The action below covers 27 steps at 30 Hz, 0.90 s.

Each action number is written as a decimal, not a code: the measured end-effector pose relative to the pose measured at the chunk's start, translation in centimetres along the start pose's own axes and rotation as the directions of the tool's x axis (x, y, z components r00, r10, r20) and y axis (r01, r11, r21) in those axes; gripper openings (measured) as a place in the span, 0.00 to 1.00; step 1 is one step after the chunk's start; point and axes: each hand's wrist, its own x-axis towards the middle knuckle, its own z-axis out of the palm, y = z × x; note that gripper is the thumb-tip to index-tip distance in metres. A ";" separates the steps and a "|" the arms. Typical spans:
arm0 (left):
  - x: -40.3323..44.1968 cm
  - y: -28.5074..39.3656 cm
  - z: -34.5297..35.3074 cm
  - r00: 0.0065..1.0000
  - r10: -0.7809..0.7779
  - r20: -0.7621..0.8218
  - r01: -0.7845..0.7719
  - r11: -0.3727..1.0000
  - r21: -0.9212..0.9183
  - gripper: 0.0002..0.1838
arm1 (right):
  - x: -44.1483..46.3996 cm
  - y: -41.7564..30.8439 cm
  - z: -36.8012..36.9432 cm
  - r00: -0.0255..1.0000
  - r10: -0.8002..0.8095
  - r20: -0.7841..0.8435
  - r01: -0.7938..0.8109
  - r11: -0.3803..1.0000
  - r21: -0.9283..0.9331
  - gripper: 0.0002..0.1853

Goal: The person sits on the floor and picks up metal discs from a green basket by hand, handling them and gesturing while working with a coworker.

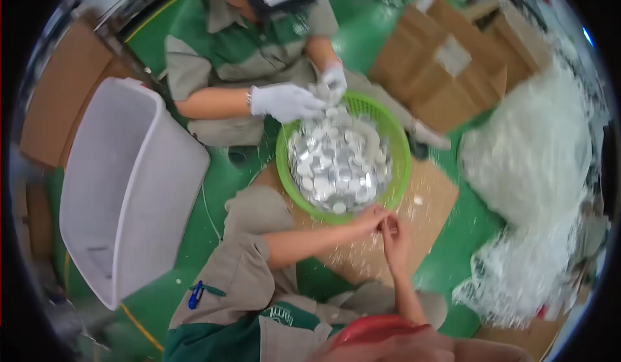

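My left hand [370,220] and my right hand [393,234] meet just past the near rim of a green plastic basket [284,184]. Their fingers are pinched together at the tips. Whatever is between them is too small and blurred to make out. Small round silvery-white discs [339,161] are heaped in the basket. Across it, a co-worker's white-gloved hands [288,102] are at the far rim, one beside the other, handling something whitish that I cannot identify. Under the basket lies a flat cardboard sheet [420,213] with small white bits scattered on it.
A large pale plastic tub [136,187] stands tilted on the left, with a cardboard box [68,97] behind it. Cardboard boxes [440,64] are at the back right. Clear plastic bags [527,149] fill the right side. The floor [194,245] is green.
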 end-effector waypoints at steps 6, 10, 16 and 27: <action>0.2 2.3 -0.5 0.960 0.105 -0.259 -0.124 0.991 -0.056 0.25 | 0.3 -1.5 -0.5 0.998 -0.032 -0.059 0.030 0.999 -0.026 0.17; 2.2 2.9 -2.9 0.948 0.183 -0.260 -0.191 0.982 -0.005 0.22 | -0.1 -1.7 -0.2 0.996 0.088 0.029 -0.090 0.995 0.047 0.17; 2.5 4.8 -3.7 0.976 0.107 -0.191 -0.135 0.980 -0.145 0.17 | -1.6 -0.1 -0.7 0.857 0.021 0.515 0.236 0.872 -0.428 0.21; 2.2 6.3 -5.9 0.938 0.063 -0.341 -0.141 0.968 -0.208 0.14 | -3.9 -0.4 -0.5 0.769 0.048 0.638 0.361 0.791 -0.495 0.23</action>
